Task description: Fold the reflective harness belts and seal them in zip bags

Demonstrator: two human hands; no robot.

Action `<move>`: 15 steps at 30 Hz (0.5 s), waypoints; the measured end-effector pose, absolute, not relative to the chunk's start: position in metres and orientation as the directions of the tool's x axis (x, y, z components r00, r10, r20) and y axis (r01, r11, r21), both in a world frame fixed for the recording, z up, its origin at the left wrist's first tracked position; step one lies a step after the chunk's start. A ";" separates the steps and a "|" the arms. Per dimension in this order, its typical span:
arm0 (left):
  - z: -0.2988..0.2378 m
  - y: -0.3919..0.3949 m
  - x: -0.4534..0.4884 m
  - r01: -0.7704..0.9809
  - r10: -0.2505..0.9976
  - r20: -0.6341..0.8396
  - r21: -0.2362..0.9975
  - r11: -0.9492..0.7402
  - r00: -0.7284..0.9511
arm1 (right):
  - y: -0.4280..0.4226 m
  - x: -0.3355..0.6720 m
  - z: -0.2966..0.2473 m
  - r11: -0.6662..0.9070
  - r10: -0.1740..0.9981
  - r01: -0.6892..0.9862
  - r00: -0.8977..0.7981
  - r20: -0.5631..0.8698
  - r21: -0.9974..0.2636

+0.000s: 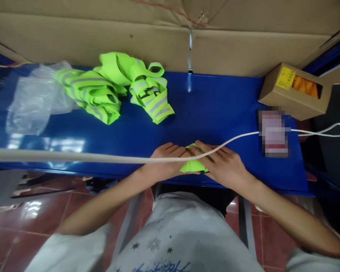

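Near the front edge of the table, a folded neon-green strap [193,166] is between my two hands, with dark trim on part of it. My left hand [168,161] is closed on its left side. From the right, my right hand [228,164] grips it, its fingers lying over the top. Much of the strap is hidden under the fingers and behind a white cable. Farther back, a heap of neon-green straps with grey reflective stripes [93,90] lies loosely tangled. Beside it is a second bunch [153,96], with some black parts showing.
The blue table [215,98] backs onto a brown cardboard-covered wall [243,49]. Clear plastic bags [31,104] lie at the left. An open cardboard box [294,92] with orange contents stands back right, near a pixelated object [274,132]. The white cable [102,156] crosses the view.
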State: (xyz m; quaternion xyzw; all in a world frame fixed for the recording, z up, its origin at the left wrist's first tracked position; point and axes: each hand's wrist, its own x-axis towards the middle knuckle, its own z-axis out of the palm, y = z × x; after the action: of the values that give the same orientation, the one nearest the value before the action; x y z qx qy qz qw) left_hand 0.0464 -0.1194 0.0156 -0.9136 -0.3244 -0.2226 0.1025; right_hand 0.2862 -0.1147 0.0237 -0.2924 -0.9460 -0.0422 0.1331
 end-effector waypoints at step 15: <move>0.017 -0.122 0.073 0.783 0.732 0.529 0.186 -0.593 0.429 | -0.100 0.282 0.009 0.842 0.500 0.531 -0.703 0.505 -0.093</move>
State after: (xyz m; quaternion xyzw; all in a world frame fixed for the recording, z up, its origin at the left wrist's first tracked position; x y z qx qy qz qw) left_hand 0.0728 -0.1221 0.0171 -0.8441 -0.4489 -0.2901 0.0442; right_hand 0.2816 -0.1001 0.0091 -0.2795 -0.9224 -0.0296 0.2648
